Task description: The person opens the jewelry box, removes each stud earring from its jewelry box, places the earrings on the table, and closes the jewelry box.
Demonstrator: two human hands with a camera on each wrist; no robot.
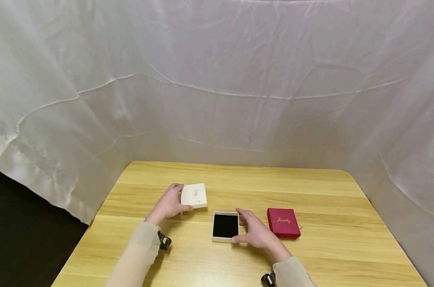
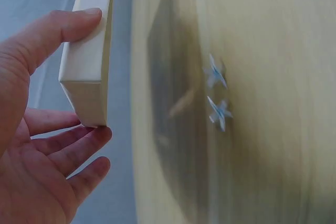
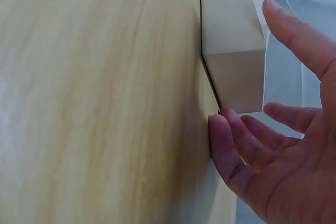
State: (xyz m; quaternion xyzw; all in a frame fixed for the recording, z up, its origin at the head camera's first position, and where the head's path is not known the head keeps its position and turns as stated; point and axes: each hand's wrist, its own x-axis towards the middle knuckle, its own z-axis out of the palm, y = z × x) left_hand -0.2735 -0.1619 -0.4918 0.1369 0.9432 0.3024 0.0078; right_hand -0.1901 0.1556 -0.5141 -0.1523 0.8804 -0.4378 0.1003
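My left hand point(image 1: 170, 202) holds a white box lid point(image 1: 194, 195) with a small pink print, thumb on one side and fingers on the opposite one. It hangs above the table, its shadow falling on the wood. Two small star-shaped pieces point(image 2: 216, 93), silvery blue, lie on the wood in the left wrist view; their exact kind is unclear. The matching white box base point(image 1: 225, 227), lined in black, sits at the table's middle. Around its right side my right hand point(image 1: 255, 230) grips it, thumb at the near corner and fingers at the far one.
A dark red box point(image 1: 283, 223) lettered "Jewelry" sits right of my right hand, with a thin bit of something at its right edge. The wooden table point(image 1: 332, 255) is bordered by pale hanging cloth point(image 1: 238, 119) at the back and sides.
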